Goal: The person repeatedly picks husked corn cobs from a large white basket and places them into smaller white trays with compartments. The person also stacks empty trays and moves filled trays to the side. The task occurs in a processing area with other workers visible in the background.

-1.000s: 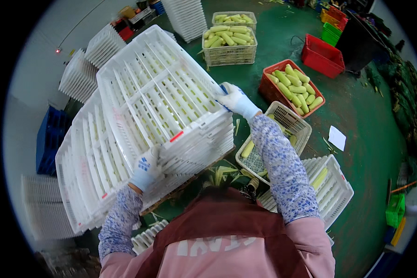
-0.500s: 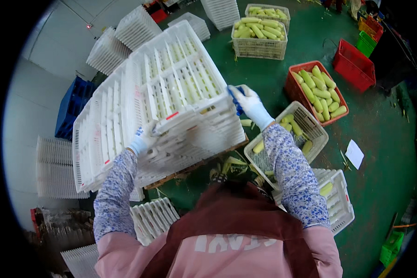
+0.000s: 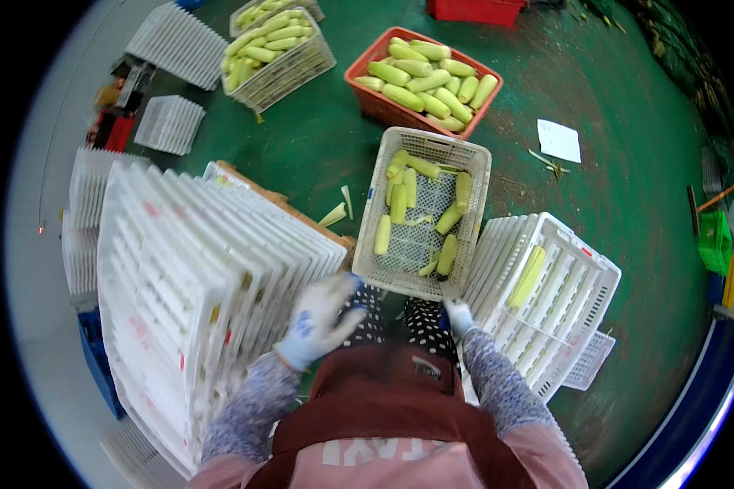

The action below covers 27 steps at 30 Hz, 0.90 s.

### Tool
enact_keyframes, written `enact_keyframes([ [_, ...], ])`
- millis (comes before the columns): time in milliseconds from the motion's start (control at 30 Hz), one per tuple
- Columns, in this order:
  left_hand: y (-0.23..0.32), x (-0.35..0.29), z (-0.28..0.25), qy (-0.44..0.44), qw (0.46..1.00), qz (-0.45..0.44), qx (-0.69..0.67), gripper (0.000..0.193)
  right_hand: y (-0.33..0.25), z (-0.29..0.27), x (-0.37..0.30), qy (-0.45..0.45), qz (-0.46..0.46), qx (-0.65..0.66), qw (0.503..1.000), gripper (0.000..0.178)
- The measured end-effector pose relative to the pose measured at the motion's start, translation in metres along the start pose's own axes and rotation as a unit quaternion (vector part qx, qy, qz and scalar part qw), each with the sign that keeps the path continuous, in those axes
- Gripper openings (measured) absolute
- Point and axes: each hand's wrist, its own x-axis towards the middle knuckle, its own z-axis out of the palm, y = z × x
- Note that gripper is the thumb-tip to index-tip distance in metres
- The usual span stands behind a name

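My left hand (image 3: pixel 314 320), in a white glove with blue marks, is raised beside a stack of white trays (image 3: pixel 159 301). Its fingers are spread, slightly blurred, and hold nothing. At the lower right corner of a pale lattice crate (image 3: pixel 483 175) is my gloved right hand (image 3: pixel 460 318). Its fingers look curled, and a small greyish piece shows above them, too unclear to name. Several pale green ears of corn (image 3: pixel 398 202) lie loose in that crate. To the right, one ear of corn (image 3: pixel 528 277) lies on a slotted white tray (image 3: pixel 575 306).
An orange-red crate (image 3: pixel 365 98) full of corn stands beyond the lattice crate. Another full pale crate (image 3: pixel 289 77) is at the far left. Leaf scraps (image 3: pixel 334 215) and a white paper sheet (image 3: pixel 559 140) lie on the green floor. A wooden pallet edge (image 3: pixel 281 200) borders the tray stack.
My view has turned right, from the tray stack to the lattice crate. Both hands have come off the top tray; my left is spread in the air, my right is by the crate.
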Motion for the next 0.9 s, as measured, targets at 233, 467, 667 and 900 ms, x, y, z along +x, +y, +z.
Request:
enact_keyframes([
  [233, -0.181, 0.031, 0.249, -0.044, 0.787, -0.361, -0.499, 0.032, -0.096, 0.063, 0.088, -0.016, 0.143, 0.328, 0.934, 0.04],
  [467, -0.296, 0.061, 0.381, 0.028, 0.585, -0.571, -0.575, 0.032, -0.054, 0.168, 0.388, 0.134, 0.089, 0.151, 0.975, 0.065],
  [667, -0.34, 0.1, 0.417, 0.024, 0.646, -0.538, -0.541, 0.041, -0.084, 0.166, 0.498, 0.311, 0.095, 0.114, 0.939, 0.07],
  [900, -0.395, 0.097, 0.418, 0.051, 0.602, -0.523, -0.601, 0.055, -0.093, 0.111, 0.365, -0.114, -0.179, 0.238, 0.948, 0.042],
])
